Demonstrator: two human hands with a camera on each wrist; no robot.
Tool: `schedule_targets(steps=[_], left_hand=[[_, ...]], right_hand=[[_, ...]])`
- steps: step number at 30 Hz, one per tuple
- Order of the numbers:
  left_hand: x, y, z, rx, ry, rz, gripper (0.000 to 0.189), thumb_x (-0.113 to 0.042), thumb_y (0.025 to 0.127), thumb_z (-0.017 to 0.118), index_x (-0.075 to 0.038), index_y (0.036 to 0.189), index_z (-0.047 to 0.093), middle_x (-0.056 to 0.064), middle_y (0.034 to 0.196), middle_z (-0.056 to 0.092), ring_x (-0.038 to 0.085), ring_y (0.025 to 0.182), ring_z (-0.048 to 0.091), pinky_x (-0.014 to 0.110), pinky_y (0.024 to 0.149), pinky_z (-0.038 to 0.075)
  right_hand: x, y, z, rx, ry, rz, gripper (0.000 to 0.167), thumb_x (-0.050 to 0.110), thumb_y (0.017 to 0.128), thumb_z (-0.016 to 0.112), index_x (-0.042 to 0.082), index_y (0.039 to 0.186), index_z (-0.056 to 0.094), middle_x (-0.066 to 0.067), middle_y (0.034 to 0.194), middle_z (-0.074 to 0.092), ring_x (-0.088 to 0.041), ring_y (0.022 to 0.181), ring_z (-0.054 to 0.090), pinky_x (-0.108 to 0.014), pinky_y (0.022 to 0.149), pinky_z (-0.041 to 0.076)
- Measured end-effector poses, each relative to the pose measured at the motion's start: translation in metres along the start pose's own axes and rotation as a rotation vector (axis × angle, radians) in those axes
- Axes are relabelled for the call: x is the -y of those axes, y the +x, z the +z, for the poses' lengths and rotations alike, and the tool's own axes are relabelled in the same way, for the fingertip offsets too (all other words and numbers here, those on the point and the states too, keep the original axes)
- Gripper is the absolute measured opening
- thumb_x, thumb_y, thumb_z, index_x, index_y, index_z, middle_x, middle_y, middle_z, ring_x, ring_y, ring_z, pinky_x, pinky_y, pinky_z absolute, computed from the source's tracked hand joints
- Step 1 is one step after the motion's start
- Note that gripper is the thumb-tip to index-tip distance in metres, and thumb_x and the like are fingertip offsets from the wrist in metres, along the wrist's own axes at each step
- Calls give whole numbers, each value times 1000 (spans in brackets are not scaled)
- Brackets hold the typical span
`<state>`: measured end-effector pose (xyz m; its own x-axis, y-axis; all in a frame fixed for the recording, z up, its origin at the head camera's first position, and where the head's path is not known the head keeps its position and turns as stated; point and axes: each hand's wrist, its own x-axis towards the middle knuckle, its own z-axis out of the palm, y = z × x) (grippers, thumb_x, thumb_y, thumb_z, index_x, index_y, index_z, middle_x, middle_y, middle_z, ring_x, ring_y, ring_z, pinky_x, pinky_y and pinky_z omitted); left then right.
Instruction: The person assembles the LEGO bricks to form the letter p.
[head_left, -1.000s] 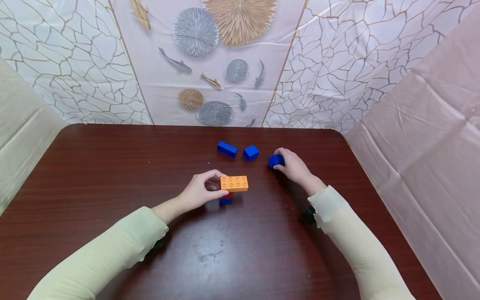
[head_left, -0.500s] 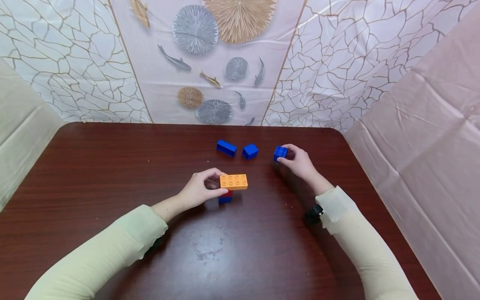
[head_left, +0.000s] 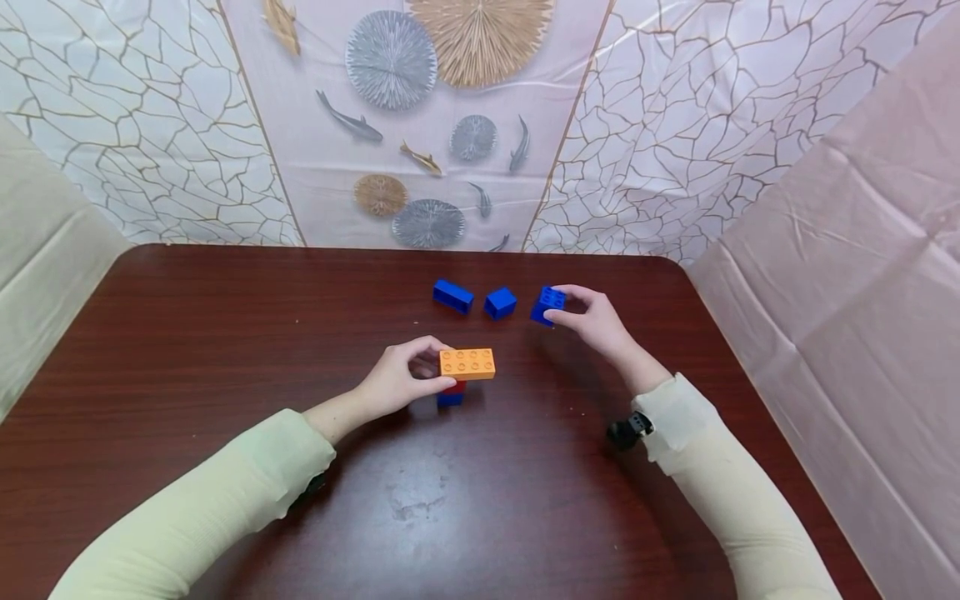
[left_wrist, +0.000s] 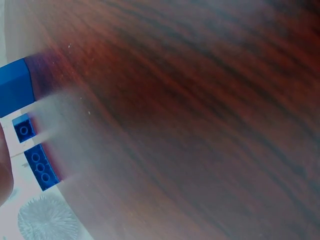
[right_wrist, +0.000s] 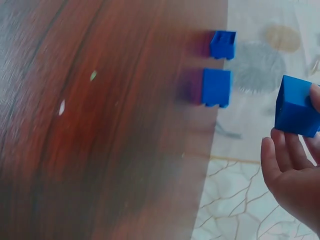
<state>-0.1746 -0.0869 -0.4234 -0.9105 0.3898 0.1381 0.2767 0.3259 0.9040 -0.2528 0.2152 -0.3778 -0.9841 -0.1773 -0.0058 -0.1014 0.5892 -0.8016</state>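
Observation:
In the head view, my left hand (head_left: 397,379) holds a stack of toy building bricks by its left end, thumb in front. On top is an orange brick (head_left: 467,364) with two rows of studs. Beneath it show a red brick (head_left: 455,387) and a blue brick (head_left: 450,400). My right hand (head_left: 596,321) pinches a small blue brick (head_left: 549,305) between thumb and fingers, studs facing up and slightly tilted. The right wrist view has this blue brick (right_wrist: 297,105) raised above the fingers. At the left wrist view's edge, only a fingertip (left_wrist: 4,175) and a blue block (left_wrist: 15,87) appear.
Two loose blue bricks lie farther back on the dark wooden table (head_left: 262,333): a long one (head_left: 453,297) and a shorter one (head_left: 500,303) beside it, left of my right hand. A patterned cloth wall (head_left: 420,167) stands behind the table's far edge.
My right hand has lifted the small blue brick, turned its studs upward and brought it slightly back left. The left hand and its stack stay almost still.

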Motion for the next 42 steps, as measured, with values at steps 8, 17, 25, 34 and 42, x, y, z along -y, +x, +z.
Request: schedule_targets(steps=[8,17,25,34,42], left_hand=[[0,0,1,4,-1,-5,30,-18,79,76,-13,105,62,7,105,68,16,89,63,27,77,55],[2,0,-1,7,-6,-6,31,-19,78,76,-13,106,62,7,105,68,16,89,63,27,77,55],[0,-1,0,-3,-2,0,30,-17,78,76,-12,105,63,7,106,67,17,90,63,26,77,54],[-1,-1,-1,18,-13,-18,31,-22,79,75,-13,106,62,7,107,67,18,92,63,31,79,55],[0,0,-1,20,-15,-5,30,-20,79,75,-12,104,62,8,103,67,18,90,63,31,78,56]], right_hand=[[19,-7,3,61,48,-14,46,19,87,67,3,127,54,-22,118,60,-28,103,56,-19,75,48],[41,-16,12,108,69,-46,44,19,86,68,4,125,56,-20,116,62,-26,104,58,-23,80,48],[61,-24,23,150,126,-103,41,15,84,69,3,122,58,-19,111,63,-23,96,60,-22,79,50],[74,-29,37,179,114,-177,39,13,83,70,2,119,59,-18,110,64,-24,95,59,-27,80,52],[80,-32,53,240,57,-230,42,17,82,72,5,121,60,-14,105,66,-23,92,62,-32,80,53]])
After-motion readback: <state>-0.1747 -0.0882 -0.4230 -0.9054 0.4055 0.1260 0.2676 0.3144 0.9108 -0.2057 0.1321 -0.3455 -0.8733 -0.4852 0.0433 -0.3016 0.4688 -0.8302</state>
